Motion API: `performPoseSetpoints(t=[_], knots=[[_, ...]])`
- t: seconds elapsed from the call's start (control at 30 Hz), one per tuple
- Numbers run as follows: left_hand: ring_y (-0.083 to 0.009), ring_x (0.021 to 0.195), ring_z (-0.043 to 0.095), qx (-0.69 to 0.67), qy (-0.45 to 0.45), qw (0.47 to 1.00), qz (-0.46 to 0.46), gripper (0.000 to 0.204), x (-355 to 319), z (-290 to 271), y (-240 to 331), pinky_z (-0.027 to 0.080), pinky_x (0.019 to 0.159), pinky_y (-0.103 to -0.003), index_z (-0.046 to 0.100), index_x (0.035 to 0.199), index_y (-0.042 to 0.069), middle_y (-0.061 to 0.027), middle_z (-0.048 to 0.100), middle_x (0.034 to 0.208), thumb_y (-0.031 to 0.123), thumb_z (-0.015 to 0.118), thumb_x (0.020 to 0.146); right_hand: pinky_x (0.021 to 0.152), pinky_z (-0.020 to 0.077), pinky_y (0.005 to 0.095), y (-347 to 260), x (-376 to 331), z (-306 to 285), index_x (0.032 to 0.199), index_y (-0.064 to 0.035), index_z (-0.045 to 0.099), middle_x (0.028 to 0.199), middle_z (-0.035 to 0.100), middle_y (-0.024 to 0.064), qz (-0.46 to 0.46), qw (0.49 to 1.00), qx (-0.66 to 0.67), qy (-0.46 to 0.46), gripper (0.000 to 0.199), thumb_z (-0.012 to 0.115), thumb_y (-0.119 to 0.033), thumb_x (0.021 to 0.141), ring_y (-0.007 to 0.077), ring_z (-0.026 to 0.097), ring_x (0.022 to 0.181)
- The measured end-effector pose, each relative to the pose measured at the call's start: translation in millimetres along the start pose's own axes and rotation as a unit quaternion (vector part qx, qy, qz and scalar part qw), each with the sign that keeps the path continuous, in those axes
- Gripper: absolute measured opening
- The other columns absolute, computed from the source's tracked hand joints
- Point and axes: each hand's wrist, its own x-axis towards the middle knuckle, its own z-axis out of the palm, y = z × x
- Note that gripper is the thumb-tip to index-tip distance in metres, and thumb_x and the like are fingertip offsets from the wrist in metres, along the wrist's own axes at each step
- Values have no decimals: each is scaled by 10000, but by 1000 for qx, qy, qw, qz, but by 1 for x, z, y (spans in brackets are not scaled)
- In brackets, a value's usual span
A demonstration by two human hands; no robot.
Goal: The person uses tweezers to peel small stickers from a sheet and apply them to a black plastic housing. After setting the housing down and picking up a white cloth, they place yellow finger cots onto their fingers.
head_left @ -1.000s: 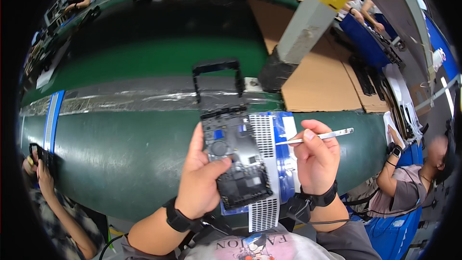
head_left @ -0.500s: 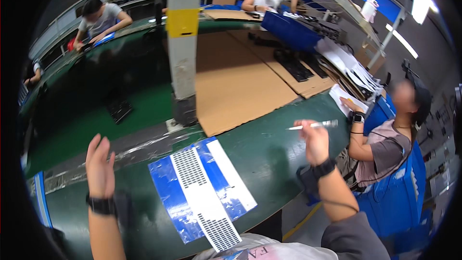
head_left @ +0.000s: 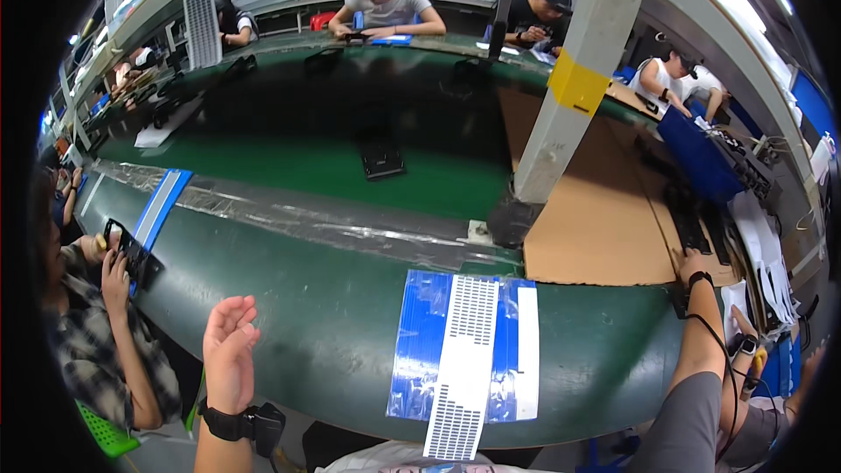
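Note:
My left hand point(head_left: 230, 355) hovers over the near left of the green table, palm turned inward, fingers loosely bent and apart, holding nothing. My right hand point(head_left: 695, 264) reaches to the far right, onto the near end of the black plastic parts point(head_left: 687, 221) lying on the cardboard. Its fingers look bent and are partly hidden, so what they grip cannot be made out. In front of me lies a blue plastic sheet point(head_left: 420, 333) with clear tape. A white label strip point(head_left: 462, 368) with rows of small black stickers lies across it, beside a narrower white strip point(head_left: 527, 350).
A grey post point(head_left: 574, 140) with a yellow band stands by the brown cardboard point(head_left: 596, 228). A blue bin point(head_left: 701, 158) and white sheets point(head_left: 760, 245) are at the right. A black part point(head_left: 382, 162) lies on the dark green belt point(head_left: 438, 193). Co-workers sit left, right and opposite.
The view has swung left. My right hand has moved away to the right, down onto the black parts; the white pen-like tool it held no longer shows. My left hand stays raised.

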Motion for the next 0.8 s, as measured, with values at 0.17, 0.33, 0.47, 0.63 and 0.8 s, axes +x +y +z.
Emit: performPoseSetpoints(t=[0.17,0.33,0.47,0.63,0.8], knots=[[-129,961,481,-30,-23,999,-19,293,-14,-12,7,398,789,-241,465,1029,30,-82,503,1084,36,515,741,712,431,379,-61,-30,-50,808,15,513,829,562,212,-55,995,74,25,170,591,-5,658,359,538,831],[-141,898,526,-67,-120,989,-48,277,-1,22,-5,432,757,-240,473,1009,7,-108,532,1032,7,522,736,691,433,378,-69,-107,-115,849,30,547,810,568,215,-153,966,168,123,244,556,27,605,358,549,788],[-162,928,527,-46,-320,930,-174,275,-17,64,10,441,776,-270,460,1025,-8,-132,531,1038,51,537,767,491,338,265,-126,-232,-214,759,7,539,571,435,77,-177,918,353,49,187,588,-33,583,152,407,523],[-214,1092,454,179,-479,825,-240,469,-59,92,19,411,871,-311,274,1269,-24,-190,427,1201,191,415,876,437,403,248,-151,-314,-287,853,21,584,716,538,75,-620,661,406,-112,253,602,-115,640,158,505,506],[-231,1088,437,-109,-606,690,-380,441,-79,96,-25,367,913,-355,311,1245,40,-117,397,1220,186,454,855,427,421,263,-230,-333,-272,917,95,557,715,532,118,-651,609,450,-41,322,562,-45,627,191,535,530]])
